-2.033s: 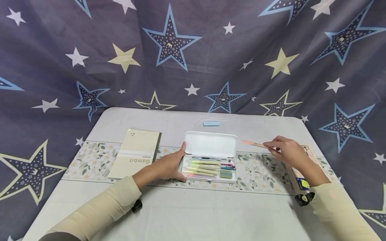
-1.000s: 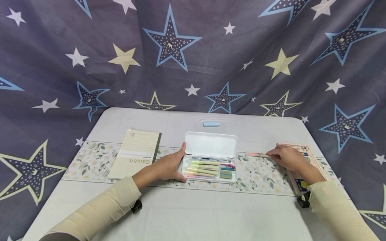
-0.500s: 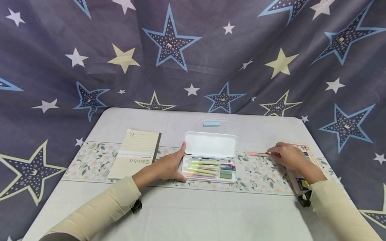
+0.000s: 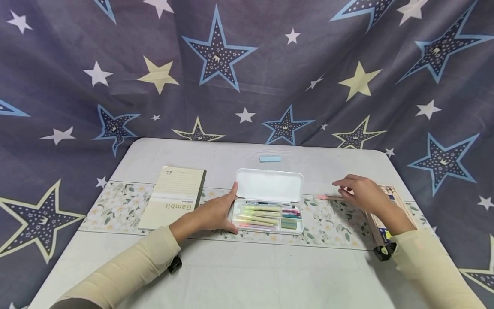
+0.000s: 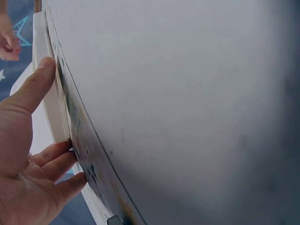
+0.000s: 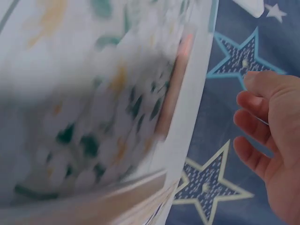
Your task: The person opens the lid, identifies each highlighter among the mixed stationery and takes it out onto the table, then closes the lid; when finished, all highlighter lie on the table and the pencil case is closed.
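A white pencil case [image 4: 270, 185] lies with its lid up in the head view. Inside are several pens [image 4: 262, 213] and a green block [image 4: 289, 223]. My left hand [image 4: 216, 211] grips the case's left end, thumb at the near edge and fingers toward the hinge; the left wrist view shows the thumb [image 5: 40, 84] along its side. A slim pen with a pink end [image 4: 328, 197] lies on the floral strip to the right. Just above it is my right hand [image 4: 362, 193], holding nothing; in the right wrist view its fingers bend loosely, apart from the pen [image 6: 174, 89].
A cream notebook [image 4: 173, 193] lies left of the case. Beyond the case is a small light-blue block [image 4: 270, 159]. A box-like item with a patterned top [image 4: 399, 199] sits under the right forearm. A star-printed curtain [image 4: 247, 77] hangs behind the table.
My right hand has lowered the pink-ended pen onto the floral strip and let go, then lifted slightly off it. The left hand and the case have stayed in place.
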Demonstrator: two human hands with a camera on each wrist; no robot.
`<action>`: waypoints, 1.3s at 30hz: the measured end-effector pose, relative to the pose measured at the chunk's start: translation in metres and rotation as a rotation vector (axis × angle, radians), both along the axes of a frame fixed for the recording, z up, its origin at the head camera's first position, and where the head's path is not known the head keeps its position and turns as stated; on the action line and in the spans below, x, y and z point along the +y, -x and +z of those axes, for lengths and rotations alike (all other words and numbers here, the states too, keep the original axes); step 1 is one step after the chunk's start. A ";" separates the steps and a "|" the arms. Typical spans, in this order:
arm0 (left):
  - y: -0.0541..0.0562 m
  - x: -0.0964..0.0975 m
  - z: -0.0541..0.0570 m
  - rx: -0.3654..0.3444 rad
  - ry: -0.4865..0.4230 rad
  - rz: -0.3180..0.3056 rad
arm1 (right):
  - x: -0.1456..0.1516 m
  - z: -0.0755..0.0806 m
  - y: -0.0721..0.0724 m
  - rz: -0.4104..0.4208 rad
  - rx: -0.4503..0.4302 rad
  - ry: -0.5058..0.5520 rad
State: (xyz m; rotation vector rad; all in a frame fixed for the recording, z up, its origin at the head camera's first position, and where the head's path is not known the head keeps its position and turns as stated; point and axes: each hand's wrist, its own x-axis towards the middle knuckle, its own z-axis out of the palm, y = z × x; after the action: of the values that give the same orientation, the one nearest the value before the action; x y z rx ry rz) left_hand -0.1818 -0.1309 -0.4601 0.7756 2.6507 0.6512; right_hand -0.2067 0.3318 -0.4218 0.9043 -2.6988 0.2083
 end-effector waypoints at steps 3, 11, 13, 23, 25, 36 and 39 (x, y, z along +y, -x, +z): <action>0.000 0.001 0.000 0.002 0.001 -0.004 | -0.012 0.003 -0.002 0.023 0.002 0.021; -0.001 0.002 0.003 0.000 0.003 0.008 | -0.050 0.003 -0.001 0.066 -0.098 0.048; -0.001 0.002 0.003 -0.001 0.000 0.003 | -0.059 0.001 0.000 0.084 -0.094 0.045; -0.001 0.000 0.002 0.002 0.007 0.003 | -0.093 -0.007 -0.001 0.172 -0.081 0.030; -0.001 0.000 0.003 0.001 0.006 0.002 | -0.100 -0.010 -0.003 0.182 -0.110 0.020; -0.001 0.000 0.002 0.005 0.002 0.003 | -0.132 -0.023 -0.007 0.306 -0.111 -0.009; -0.001 0.000 0.002 0.004 -0.001 -0.001 | -0.137 -0.025 -0.008 0.332 -0.107 0.008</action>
State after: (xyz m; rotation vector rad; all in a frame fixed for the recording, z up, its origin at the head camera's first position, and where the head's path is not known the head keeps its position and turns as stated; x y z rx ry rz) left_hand -0.1804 -0.1308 -0.4578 0.7786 2.6534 0.6516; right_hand -0.1990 0.1948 -0.4471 1.3723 -2.6223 0.3447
